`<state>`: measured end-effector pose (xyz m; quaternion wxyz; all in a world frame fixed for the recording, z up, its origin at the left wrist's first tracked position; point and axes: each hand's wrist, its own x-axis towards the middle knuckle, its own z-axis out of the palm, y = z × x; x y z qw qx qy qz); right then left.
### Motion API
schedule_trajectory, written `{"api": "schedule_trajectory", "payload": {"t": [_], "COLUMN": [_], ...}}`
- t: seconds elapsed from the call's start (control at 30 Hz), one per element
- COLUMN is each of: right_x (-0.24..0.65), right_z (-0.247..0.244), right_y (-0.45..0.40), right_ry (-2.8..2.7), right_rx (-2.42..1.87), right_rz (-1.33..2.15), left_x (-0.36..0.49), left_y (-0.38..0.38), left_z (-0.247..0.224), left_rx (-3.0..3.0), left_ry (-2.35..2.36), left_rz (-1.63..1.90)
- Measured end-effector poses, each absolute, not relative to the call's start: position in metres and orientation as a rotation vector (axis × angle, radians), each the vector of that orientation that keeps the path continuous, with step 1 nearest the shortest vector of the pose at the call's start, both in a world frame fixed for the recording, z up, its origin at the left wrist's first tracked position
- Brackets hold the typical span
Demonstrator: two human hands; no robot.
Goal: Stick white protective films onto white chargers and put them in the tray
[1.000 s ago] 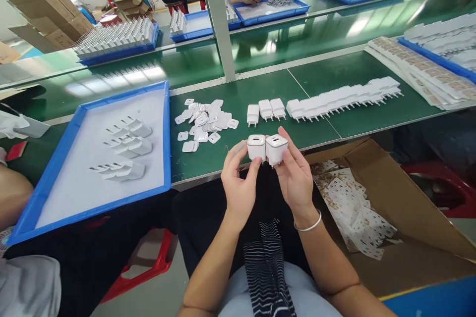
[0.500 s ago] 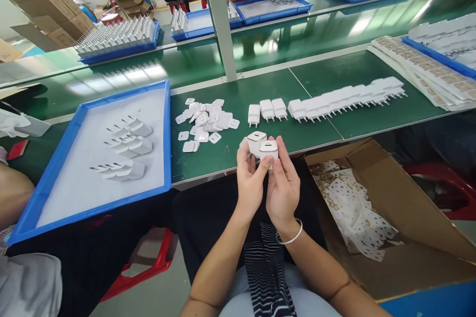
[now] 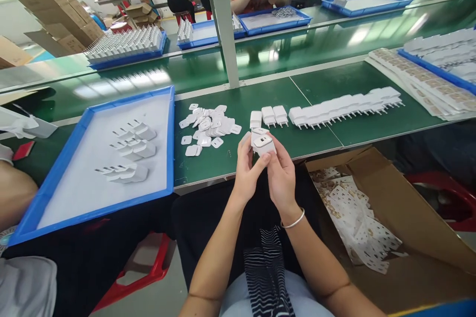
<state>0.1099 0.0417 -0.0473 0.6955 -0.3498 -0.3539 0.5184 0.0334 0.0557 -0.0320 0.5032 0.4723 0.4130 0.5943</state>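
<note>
Over the table's front edge, my left hand [image 3: 246, 176] and my right hand [image 3: 281, 178] are closed together around two white plug chargers. The nearer charger [image 3: 264, 146] is tilted, its end face with a small dark port turned up towards me. The other charger [image 3: 259, 131] sits just behind it, partly covered. Both thumbs rest near the nearer one; the fingers beneath are partly hidden. Just beyond my hands stand a few upright chargers [image 3: 274, 116], then a long row of chargers [image 3: 345, 106]. To the left lies a pile of thin white caps [image 3: 211, 124] with slots.
A blue-rimmed tray [image 3: 171, 148] with several chargers lies left. An open cardboard box [image 3: 401, 198] holding scrap sheets stands below right. Stacked sheets [image 3: 409, 81] and another tray lie far right. A metal post [image 3: 223, 25] rises at the table's back. Co-workers sit opposite and left.
The nearer charger has tipped and moved left in my hands, so it now overlaps the other one, and its end face shows more. The head view has shifted slightly.
</note>
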Motion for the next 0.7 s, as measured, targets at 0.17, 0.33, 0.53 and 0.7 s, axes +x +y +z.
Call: {"api": "schedule_trajectory", "payload": {"t": [0.17, 0.33, 0.53, 0.7], "right_x": [0.091, 0.099, 0.111, 0.107], "right_z": [-0.058, -0.060, -0.052, -0.051], "right_y": [0.038, 0.039, 0.021, 0.009], "right_ry": [-1.133, -1.486, -1.305, -1.020], "right_rx": [-0.945, -0.876, -0.937, -0.887], "right_rz": [0.635, 0.296, 0.533, 0.666], "left_x": [0.039, 0.036, 0.027, 0.012], "left_y": [0.053, 0.052, 0.050, 0.044], "left_z": [-0.025, -0.024, -0.032, -0.024], "left_rx": [0.906, 0.770, 0.895, 1.320], "left_ry": [0.985, 0.848, 0.752, 0.854], "left_rz": [1.341, 1.378, 1.380, 1.427]}}
